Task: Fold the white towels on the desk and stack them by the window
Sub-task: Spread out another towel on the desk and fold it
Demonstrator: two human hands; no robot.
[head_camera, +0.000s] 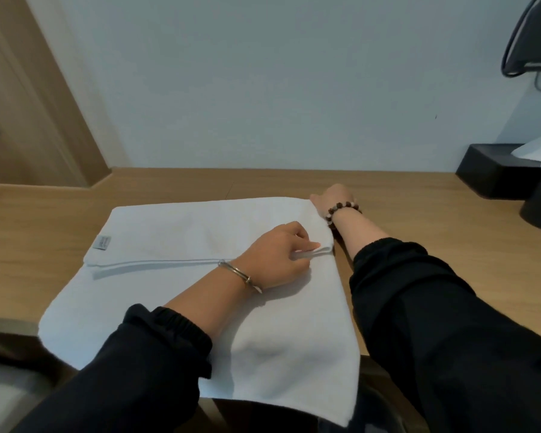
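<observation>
- white towel (175, 310) lies spread mid desk (419, 220); its near end hangs off the desk's near edge, its far end stops short of the far edge at the wall.
- Far part is doubled back toward the near edge. The flap's hem runs left to right across the towel, label (102, 242) at its left corner.
- left hand (275, 260): thumb and fingers closed together, pinching the flap's near right corner.
- right hand (333, 198): at the fold's far right corner, thumb touching the cloth. Fingers are hidden behind the hand, so cannot tell if apart or gripping.
- Step looks like squaring the first fold, right side.
- To do it well: pin the fold line with the right hand and draw the pinched corner outward until the flap's right edge sits over the lower layer's right edge. It looks pulled inward there now.
- Keep the hem parallel to the desk's near edge; the left corner looks slightly skewed, check it.
- Terry likely grips itself, so lift, don't drag.
- The hanging end may tug the towel toward the near edge, so keep weight on it.
- black box (494, 170) at the far right corner is well apart, no obstruction.
</observation>
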